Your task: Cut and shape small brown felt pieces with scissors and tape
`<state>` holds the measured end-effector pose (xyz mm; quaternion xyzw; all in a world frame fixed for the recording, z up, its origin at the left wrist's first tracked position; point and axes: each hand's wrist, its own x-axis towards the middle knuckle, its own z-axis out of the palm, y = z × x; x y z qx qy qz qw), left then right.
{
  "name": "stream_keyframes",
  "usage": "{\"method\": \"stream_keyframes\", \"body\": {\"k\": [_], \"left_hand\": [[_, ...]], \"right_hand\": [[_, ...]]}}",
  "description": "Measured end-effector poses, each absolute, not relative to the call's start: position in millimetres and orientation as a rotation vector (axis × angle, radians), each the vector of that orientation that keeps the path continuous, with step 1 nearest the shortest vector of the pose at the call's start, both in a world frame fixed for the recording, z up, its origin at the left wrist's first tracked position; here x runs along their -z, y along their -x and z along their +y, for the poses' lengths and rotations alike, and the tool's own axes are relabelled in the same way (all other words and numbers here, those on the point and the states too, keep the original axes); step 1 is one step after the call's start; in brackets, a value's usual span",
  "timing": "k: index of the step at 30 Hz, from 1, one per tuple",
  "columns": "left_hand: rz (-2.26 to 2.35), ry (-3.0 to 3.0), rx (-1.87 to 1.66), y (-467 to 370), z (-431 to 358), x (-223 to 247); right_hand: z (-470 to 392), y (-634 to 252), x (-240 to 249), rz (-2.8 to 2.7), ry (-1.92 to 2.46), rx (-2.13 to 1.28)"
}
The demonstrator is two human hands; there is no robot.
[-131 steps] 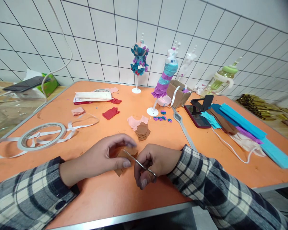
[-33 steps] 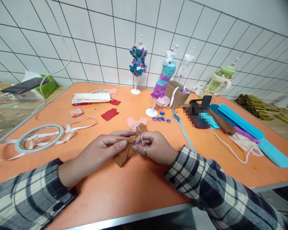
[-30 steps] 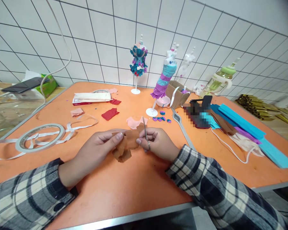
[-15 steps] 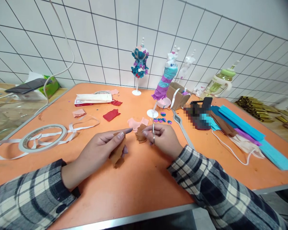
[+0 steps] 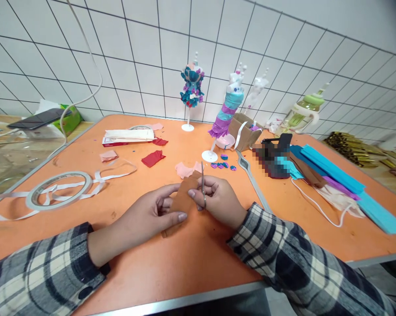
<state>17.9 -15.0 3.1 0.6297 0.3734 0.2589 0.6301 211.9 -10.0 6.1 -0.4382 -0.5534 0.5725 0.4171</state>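
Observation:
A strip of brown crepe paper [image 5: 183,195] is stretched flat between my hands over the table's middle. My left hand [image 5: 151,210] is closed on its left side, thumb on top and fingers behind. My right hand [image 5: 219,199] pinches the right edge of the paper and also holds a pair of small metal scissors [image 5: 203,180], with the tip pointing up and away from me. Just beyond the strip lie scraps of pale pink paper [image 5: 183,169], partly covered by it.
Behind stand a doll-shaped stand in teal and purple [image 5: 193,85] and one wrapped in blue and purple strips [image 5: 229,112]. Left lie a tape roll [image 5: 33,202], red paper [image 5: 153,158] and a flat box [image 5: 128,136]. To the right are folded coloured papers [image 5: 332,169] and a cardboard box [image 5: 242,131].
The brown paper, bunched in separate pieces before, now shows as one flat strip between both hands. My right hand has moved slightly left and down, and the left hand has turned palm-inward.

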Motion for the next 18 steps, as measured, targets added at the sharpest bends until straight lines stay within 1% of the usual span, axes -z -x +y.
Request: {"method": "stream_keyframes", "body": {"k": [4,9,14,18], "left_hand": [[0.925,-1.469,-0.602,-18.0,-13.7,-4.5],[0.855,-1.366,-0.74,-14.8,-9.2,-6.9],[0.823,-1.165,-0.909,-6.2,-4.4,-5.4],[0.839,-1.166,-0.885,-4.6,-5.8,-4.8]], "right_hand": [[-5.4,-217.6,-7.7,-1.298,1.117,-1.4],[-5.9,-221.9,-4.2,-1.388,1.123,-1.532],[-7.5,-226.7,-2.4,-1.632,1.135,-1.694],[-7.8,-230.4,-2.1,-1.921,1.09,-1.768]]}}
